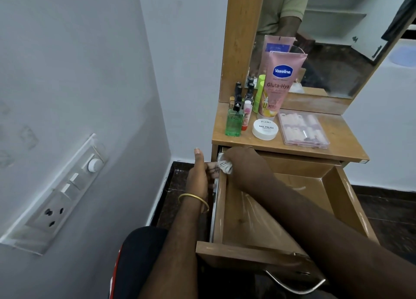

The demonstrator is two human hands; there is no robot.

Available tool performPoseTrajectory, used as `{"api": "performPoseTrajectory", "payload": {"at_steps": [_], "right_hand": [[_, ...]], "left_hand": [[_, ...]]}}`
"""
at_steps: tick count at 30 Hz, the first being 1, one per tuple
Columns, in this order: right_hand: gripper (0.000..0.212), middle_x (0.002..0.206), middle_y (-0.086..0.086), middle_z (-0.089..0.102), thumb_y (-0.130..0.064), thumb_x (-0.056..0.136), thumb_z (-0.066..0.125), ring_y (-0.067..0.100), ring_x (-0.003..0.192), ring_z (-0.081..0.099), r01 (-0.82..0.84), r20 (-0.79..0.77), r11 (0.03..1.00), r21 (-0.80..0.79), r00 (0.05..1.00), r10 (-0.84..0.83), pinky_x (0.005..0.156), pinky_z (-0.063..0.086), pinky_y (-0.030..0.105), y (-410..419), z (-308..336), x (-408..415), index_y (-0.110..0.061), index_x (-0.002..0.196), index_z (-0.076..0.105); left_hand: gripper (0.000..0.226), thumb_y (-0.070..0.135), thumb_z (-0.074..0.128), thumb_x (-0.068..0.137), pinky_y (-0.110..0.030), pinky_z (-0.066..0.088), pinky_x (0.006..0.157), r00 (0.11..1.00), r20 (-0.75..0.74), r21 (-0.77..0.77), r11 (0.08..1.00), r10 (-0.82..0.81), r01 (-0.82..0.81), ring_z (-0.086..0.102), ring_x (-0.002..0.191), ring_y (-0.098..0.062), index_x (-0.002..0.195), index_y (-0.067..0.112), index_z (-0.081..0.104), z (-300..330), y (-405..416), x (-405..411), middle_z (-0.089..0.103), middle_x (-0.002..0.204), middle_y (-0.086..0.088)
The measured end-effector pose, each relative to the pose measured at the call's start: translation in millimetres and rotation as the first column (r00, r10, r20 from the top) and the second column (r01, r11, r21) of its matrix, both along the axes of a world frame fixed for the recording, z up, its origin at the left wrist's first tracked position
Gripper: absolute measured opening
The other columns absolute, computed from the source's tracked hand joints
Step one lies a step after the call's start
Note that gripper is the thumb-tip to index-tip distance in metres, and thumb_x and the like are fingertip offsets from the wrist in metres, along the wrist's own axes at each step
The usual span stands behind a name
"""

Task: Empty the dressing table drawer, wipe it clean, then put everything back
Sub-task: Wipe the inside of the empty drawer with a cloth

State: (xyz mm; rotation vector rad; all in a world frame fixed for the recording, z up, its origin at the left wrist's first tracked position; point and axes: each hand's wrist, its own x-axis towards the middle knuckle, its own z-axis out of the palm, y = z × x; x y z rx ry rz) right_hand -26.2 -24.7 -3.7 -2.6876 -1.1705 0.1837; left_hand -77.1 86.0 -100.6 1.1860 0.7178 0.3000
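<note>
The right hand (242, 161) grips a white cloth (225, 164) at the open drawer (342, 199)'s back-left corner, fingers hidden. The left hand (199, 177) grasps the drawer's left side, fingertips hidden. Toiletries stand on the surface (337, 141).

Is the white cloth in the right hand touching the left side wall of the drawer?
Touching. The head view shows the right hand pressing the white cloth onto the top edge of the drawer's left side wall, no gap visible.
</note>
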Motion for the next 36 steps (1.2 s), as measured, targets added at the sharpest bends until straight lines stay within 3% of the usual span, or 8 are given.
{"api": "performPoseTrajectory", "payload": {"at_steps": [4, 9, 15, 21, 23, 26, 33, 36], "right_hand": [[0.029, 0.119, 0.001, 0.067, -0.01, 0.092, 0.06, 0.017, 0.107, 0.062, -0.084, -0.072, 0.993, -0.077, 0.994, 0.079, 0.09, 0.049, 0.026, -12.8, 6.0, -20.2, -0.016, 0.12, 0.069], [0.033, 0.116, -0.001, 0.067, -0.007, 0.088, 0.061, 0.017, 0.106, 0.063, -0.2, -0.169, 0.966, -0.165, 0.97, 0.172, 0.092, 0.053, 0.031, -32.4, 3.8, -52.5, -0.017, 0.118, 0.071], [0.032, 0.116, -0.001, 0.068, -0.008, 0.089, 0.063, 0.016, 0.106, 0.063, -0.231, -0.284, 0.959, -0.167, 0.942, 0.178, 0.091, 0.052, 0.028, -40.4, 15.9, -55.4, -0.02, 0.118, 0.071], [0.039, 0.125, 0.001, 0.064, -0.005, 0.091, 0.062, 0.02, 0.115, 0.058, -0.178, -0.164, 0.976, -0.123, 0.974, 0.157, 0.097, 0.047, 0.031, -23.0, 21.4, -35.9, -0.019, 0.127, 0.064], [0.035, 0.123, 0.001, 0.065, -0.005, 0.091, 0.062, 0.018, 0.112, 0.06, -0.202, -0.201, 0.971, -0.129, 0.964, 0.174, 0.095, 0.049, 0.029, -26.4, 17.9, -43.2, -0.017, 0.124, 0.066], [0.031, 0.12, 0.0, 0.066, -0.011, 0.09, 0.063, 0.016, 0.111, 0.061, -0.32, -0.248, 0.936, -0.145, 0.928, 0.279, 0.095, 0.049, 0.027, -37.2, 11.2, -57.7, -0.018, 0.12, 0.068], [0.033, 0.119, -0.005, 0.066, -0.008, 0.085, 0.068, 0.015, 0.109, 0.062, -0.446, -0.412, 0.886, -0.126, 0.836, 0.362, 0.096, 0.053, 0.037, -55.3, -3.9, -49.1, -0.028, 0.112, 0.073], [0.03, 0.12, -0.002, 0.067, -0.009, 0.092, 0.063, 0.017, 0.11, 0.062, -0.463, -0.42, 0.825, -0.323, 0.852, 0.314, 0.098, 0.052, 0.037, -61.8, 3.0, -33.3, -0.023, 0.117, 0.07]], "left_hand": [[0.094, 0.079, 0.016, 0.087, -0.036, 0.052, 0.069, 0.998, 0.027, -0.017, 0.999, -0.048, 0.049, 0.065, 0.081, -0.034, 0.094, 0.01, 0.079, -1.5, 2.4, -1.3, 0.073, 0.092, -0.024], [0.107, 0.093, 0.018, 0.064, -0.026, 0.044, 0.056, 0.997, 0.027, -0.005, 0.997, -0.076, 0.076, 0.056, 0.073, -0.026, 0.101, 0.013, 0.079, -3.7, 2.6, -2.6, 0.069, 0.088, -0.022], [0.11, 0.093, 0.017, 0.063, -0.03, 0.045, 0.061, 0.997, 0.008, 0.019, 0.997, -0.078, 0.078, 0.061, 0.075, -0.021, 0.105, 0.013, 0.078, -6.7, 3.4, -1.0, 0.074, 0.086, -0.015], [0.095, 0.078, 0.012, 0.088, -0.059, 0.047, 0.096, 0.998, -0.014, -0.008, 0.998, -0.059, 0.059, 0.066, 0.1, -0.041, 0.098, 0.01, 0.078, -4.8, 3.2, 0.3, 0.073, 0.102, -0.024], [0.101, 0.086, 0.014, 0.081, -0.046, 0.056, 0.078, 0.998, 0.007, -0.002, 0.998, -0.07, 0.07, 0.066, 0.089, -0.038, 0.1, 0.011, 0.078, -6.5, 3.2, -0.2, 0.072, 0.1, -0.026], [0.109, 0.094, 0.015, 0.07, -0.02, 0.043, 0.047, 0.996, 0.023, 0.008, 0.997, -0.082, 0.082, 0.058, 0.069, -0.02, 0.106, 0.012, 0.078, -8.8, 4.7, -1.0, 0.072, 0.097, -0.028], [0.112, 0.099, 0.017, 0.061, -0.031, 0.049, 0.065, 0.993, 0.014, 0.039, 0.993, -0.116, 0.116, 0.067, 0.095, -0.027, 0.107, 0.017, 0.077, -9.2, 5.7, -2.9, 0.076, 0.097, -0.014], [0.108, 0.095, 0.017, 0.067, -0.03, 0.05, 0.064, 0.995, 0.006, 0.038, 0.994, -0.102, 0.102, 0.067, 0.102, -0.028, 0.109, 0.015, 0.077, -8.9, 3.5, -4.8, 0.077, 0.099, -0.011]]}}
